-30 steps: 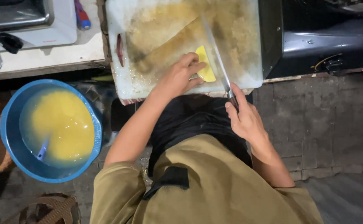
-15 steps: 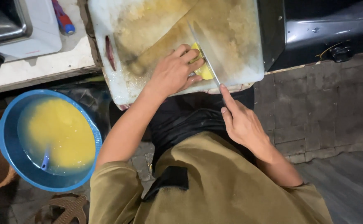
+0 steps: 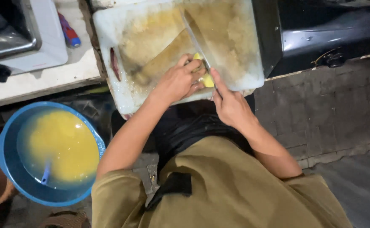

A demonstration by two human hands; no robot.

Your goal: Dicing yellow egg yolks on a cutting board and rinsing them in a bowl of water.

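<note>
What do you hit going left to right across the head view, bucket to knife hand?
Blue bucket of yellow liquid → red-and-blue tool → left hand → yellow food piece → right hand → dark box.

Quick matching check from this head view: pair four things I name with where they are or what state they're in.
Things:
1. knife
2. yellow piece
3. blue basin
4. red-and-blue tool

Places or states:
A. on the pale counter, left of the cutting board
B. down on the floor, full of yellow liquid
C. gripped by the right hand, blade over the board
D. pinned under the left hand

Pairs: 1-C, 2-D, 3-B, 4-A
</note>
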